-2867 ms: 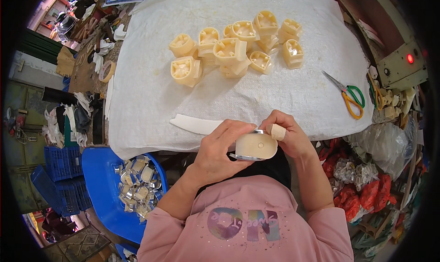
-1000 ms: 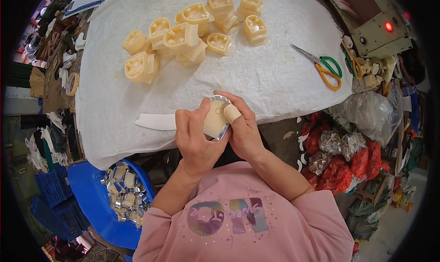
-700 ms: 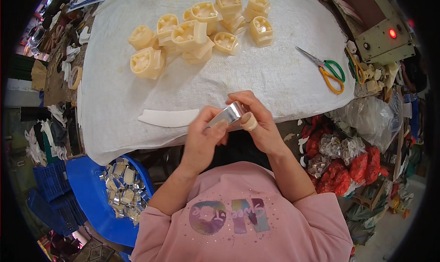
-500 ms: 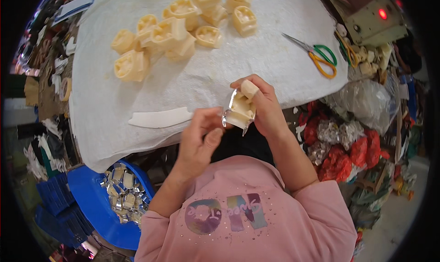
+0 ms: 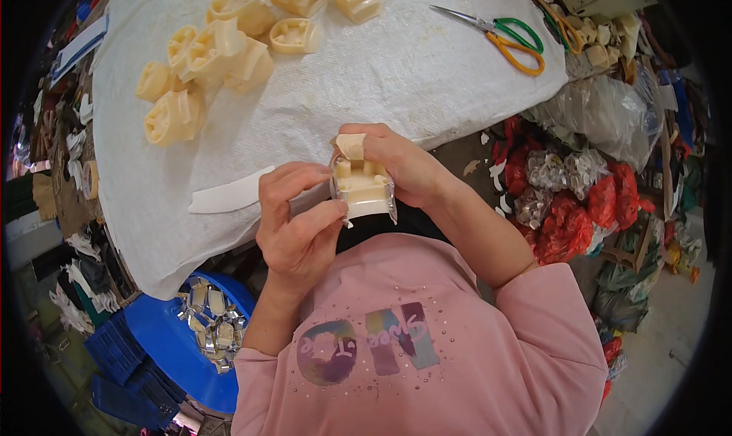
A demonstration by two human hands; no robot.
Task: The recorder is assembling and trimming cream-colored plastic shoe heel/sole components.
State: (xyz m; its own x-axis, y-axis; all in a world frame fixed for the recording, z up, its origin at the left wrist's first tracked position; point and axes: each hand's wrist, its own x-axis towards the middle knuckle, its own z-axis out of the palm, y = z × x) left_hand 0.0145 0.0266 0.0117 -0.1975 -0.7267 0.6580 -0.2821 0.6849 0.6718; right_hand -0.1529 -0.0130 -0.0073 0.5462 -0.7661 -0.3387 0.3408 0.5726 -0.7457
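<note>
My right hand (image 5: 408, 165) grips a cream plastic block shaped like a shoe heel (image 5: 363, 183), hollow side up, just off the table's near edge. A beige cover (image 5: 351, 146) wraps the right thumb. Shiny silver sheeting (image 5: 392, 196) runs around the heel's sides, with loose ends hanging at the near side. Thumb and fingers of my left hand (image 5: 293, 226) close on the heel's left side, against the silver sheeting. Left of it, a curved white strip (image 5: 232, 193) lies on the cloth. More cream heels (image 5: 221, 51) are heaped at the far left.
White cloth (image 5: 320, 93) covers the table. Scissors (image 5: 507, 47) with green and orange handles lie at the far right. At lower left, a blue tub (image 5: 145, 325) holds several silver-wrapped heels (image 5: 217, 321). Red plastic bags (image 5: 568, 226) and clear bags (image 5: 602, 119) crowd the right side.
The heel has turned more upright and shifted left with my right hand. My left fingers have moved up from its lower corner onto its left side. The whole view has shifted.
</note>
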